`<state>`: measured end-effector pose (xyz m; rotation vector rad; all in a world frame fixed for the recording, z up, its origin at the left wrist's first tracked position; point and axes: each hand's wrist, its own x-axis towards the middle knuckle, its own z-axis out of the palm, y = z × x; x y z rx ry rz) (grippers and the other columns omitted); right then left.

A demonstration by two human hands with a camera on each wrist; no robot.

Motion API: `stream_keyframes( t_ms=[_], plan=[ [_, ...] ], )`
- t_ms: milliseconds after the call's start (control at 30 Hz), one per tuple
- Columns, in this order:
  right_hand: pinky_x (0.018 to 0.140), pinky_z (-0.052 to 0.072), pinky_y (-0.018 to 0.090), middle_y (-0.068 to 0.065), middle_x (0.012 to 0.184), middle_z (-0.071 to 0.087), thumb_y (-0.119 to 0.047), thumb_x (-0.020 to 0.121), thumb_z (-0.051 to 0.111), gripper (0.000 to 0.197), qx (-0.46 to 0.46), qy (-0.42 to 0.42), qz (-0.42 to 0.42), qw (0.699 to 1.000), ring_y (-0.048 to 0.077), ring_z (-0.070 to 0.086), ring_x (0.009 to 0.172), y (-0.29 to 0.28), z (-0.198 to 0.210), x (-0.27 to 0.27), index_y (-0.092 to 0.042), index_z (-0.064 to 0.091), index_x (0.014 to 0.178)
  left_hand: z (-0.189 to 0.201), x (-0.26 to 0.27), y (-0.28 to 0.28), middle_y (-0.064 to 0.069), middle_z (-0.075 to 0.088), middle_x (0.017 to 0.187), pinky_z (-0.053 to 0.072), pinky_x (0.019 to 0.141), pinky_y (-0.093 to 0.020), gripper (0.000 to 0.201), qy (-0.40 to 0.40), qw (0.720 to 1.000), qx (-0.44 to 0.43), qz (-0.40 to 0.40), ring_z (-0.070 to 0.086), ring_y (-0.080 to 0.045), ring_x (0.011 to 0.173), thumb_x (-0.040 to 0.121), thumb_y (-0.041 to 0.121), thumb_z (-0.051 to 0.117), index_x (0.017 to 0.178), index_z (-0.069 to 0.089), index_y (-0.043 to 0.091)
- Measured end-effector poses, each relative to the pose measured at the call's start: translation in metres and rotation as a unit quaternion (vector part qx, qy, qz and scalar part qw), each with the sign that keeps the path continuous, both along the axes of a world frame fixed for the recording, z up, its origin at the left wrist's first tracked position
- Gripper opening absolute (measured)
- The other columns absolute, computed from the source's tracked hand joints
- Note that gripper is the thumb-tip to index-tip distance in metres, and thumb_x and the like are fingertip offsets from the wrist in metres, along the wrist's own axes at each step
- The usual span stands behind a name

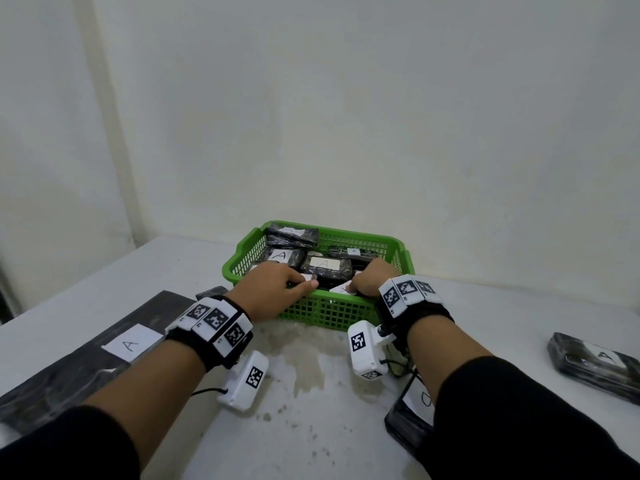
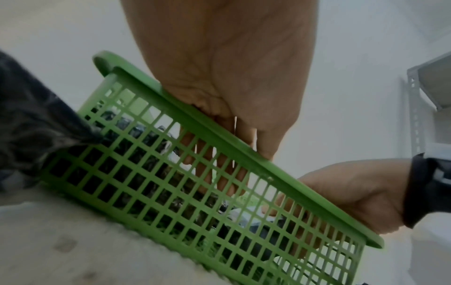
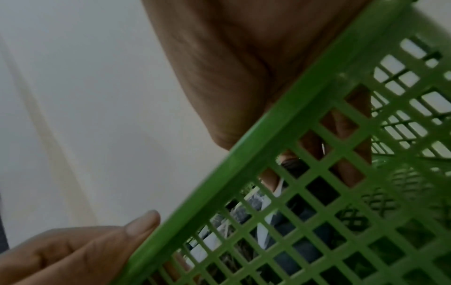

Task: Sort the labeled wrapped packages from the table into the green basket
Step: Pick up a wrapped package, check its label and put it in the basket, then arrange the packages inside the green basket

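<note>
Both hands are inside the green basket [image 1: 325,311] now, reaching over its near rim, apparently seating one package [image 1: 337,289] at the front among those already sorted. Likely reason for two hands: the basket is crowded, so the new one has to be nudged flat into the remaining gap.

Left hand [image 1: 273,289]: palm down, fingers [image 2: 220,171] dropped past the rim and fairly straight, tips on the package's white label; thumb lies along the rim, outside. Pressing, not gripping, as far as the mesh lets me see.

Right hand [image 1: 372,280]: wrist bent down sharply, fingers [image 3: 351,146] curled over the rim onto the package's right end. Whether they actually pinch it or just rest there, I cannot tell; the mesh hides the tips.

Basket sits mid-table against the far side of the table [image 1: 311,393], holding several dark wrapped packages with "A" labels facing up. Not yet sorted: a large flat package [image 1: 86,351] at the left, one [image 1: 595,362] at the far right, and another [image 1: 412,410] partly under the right forearm, its letter not fully readable.
</note>
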<state>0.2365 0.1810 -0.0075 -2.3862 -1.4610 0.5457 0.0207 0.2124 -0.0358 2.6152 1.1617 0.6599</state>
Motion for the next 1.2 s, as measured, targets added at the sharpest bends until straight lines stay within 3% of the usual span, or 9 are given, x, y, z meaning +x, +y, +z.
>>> stream_keyframes(
  t_ms=[100,233,333,433,567,700,933,1100,1200],
  plan=[
    [0.066,0.047,0.028,0.008,0.097,0.063,-0.029,0.097,0.073,0.028,-0.018,0.009,0.010,1.000,0.022,0.060,0.088,0.000,0.002,0.001,-0.002,0.071,0.104,0.002,0.001,0.001,0.002,0.046,0.046,0.032,0.052,-0.026,0.048,0.018,1.000,-0.009,0.006,0.045,-0.014,0.046,0.102,0.060,0.047,0.070,0.070,0.033],
    [0.066,0.051,0.025,0.001,0.085,0.068,-0.037,0.097,0.073,0.031,-0.031,0.049,0.015,0.998,0.016,0.063,0.080,0.003,0.005,0.002,-0.008,0.070,0.086,0.002,0.004,0.000,0.002,0.039,0.046,0.044,0.060,-0.029,0.061,0.053,0.998,0.012,0.021,0.043,-0.012,0.047,0.104,0.060,0.041,0.086,0.079,0.016],
    [0.091,0.055,0.030,0.010,0.112,0.071,-0.036,0.101,0.067,0.034,-0.047,-0.005,0.037,0.998,0.020,0.060,0.097,0.001,0.004,-0.003,-0.003,0.074,0.104,0.002,0.005,0.001,0.001,0.040,0.049,0.043,0.060,-0.030,0.066,0.077,0.997,0.016,0.026,0.044,-0.014,0.050,0.104,0.061,0.037,0.090,0.078,0.012],
    [0.098,0.052,0.029,0.009,0.118,0.069,-0.035,0.101,0.067,0.038,-0.046,-0.012,0.033,0.998,0.019,0.058,0.097,0.001,0.004,-0.007,-0.002,0.073,0.120,0.003,0.005,0.001,0.001,0.040,0.050,0.040,0.059,-0.030,0.067,0.083,0.996,0.012,0.023,0.043,-0.015,0.050,0.104,0.061,0.036,0.083,0.076,0.012],
    [0.087,0.053,0.029,0.010,0.126,0.073,-0.033,0.098,0.073,0.038,-0.040,0.031,0.019,0.999,0.020,0.061,0.093,0.002,0.003,-0.007,-0.004,0.075,0.122,0.006,0.006,-0.003,0.003,0.041,0.050,0.036,0.056,-0.029,0.061,0.087,0.996,0.007,0.021,0.042,-0.013,0.050,0.105,0.059,0.037,0.057,0.055,0.026],
    [0.059,0.047,0.023,0.008,0.110,0.072,-0.031,0.095,0.075,0.036,-0.038,0.025,0.011,0.999,0.016,0.060,0.078,0.001,0.002,-0.010,-0.004,0.076,0.119,0.006,0.006,-0.004,0.004,0.044,0.052,0.040,0.060,-0.029,0.059,0.089,0.996,0.001,0.029,0.045,-0.011,0.052,0.105,0.060,0.036,0.060,0.056,0.027],
    [0.053,0.045,0.021,0.004,0.094,0.068,-0.027,0.093,0.078,0.027,-0.027,0.044,0.008,0.999,0.016,0.063,0.077,-0.001,0.002,-0.009,-0.005,0.079,0.110,0.005,0.008,-0.003,0.004,0.047,0.053,0.041,0.059,-0.028,0.062,0.094,0.995,0.008,0.039,0.047,-0.010,0.053,0.105,0.060,0.034,0.071,0.068,0.021],
    [0.052,0.042,0.024,0.001,0.070,0.063,-0.033,0.092,0.079,0.032,0.006,0.026,-0.016,1.000,0.015,0.057,0.061,-0.002,0.002,-0.007,-0.009,0.070,0.073,0.006,0.008,-0.004,0.004,0.044,0.051,0.038,0.057,-0.028,0.063,0.090,0.995,0.005,0.045,0.045,-0.010,0.051,0.106,0.059,0.035,0.082,0.077,0.019],
    [0.068,0.059,0.032,0.011,0.088,0.078,-0.031,0.092,0.076,0.030,0.074,0.049,-0.002,0.996,0.023,0.067,0.070,-0.009,0.006,-0.001,-0.002,0.080,0.094,0.006,0.008,-0.004,0.002,0.043,0.053,0.038,0.056,-0.027,0.066,0.089,0.995,-0.003,0.049,0.045,-0.014,0.052,0.106,0.059,0.035,0.071,0.068,0.013]
  ],
)
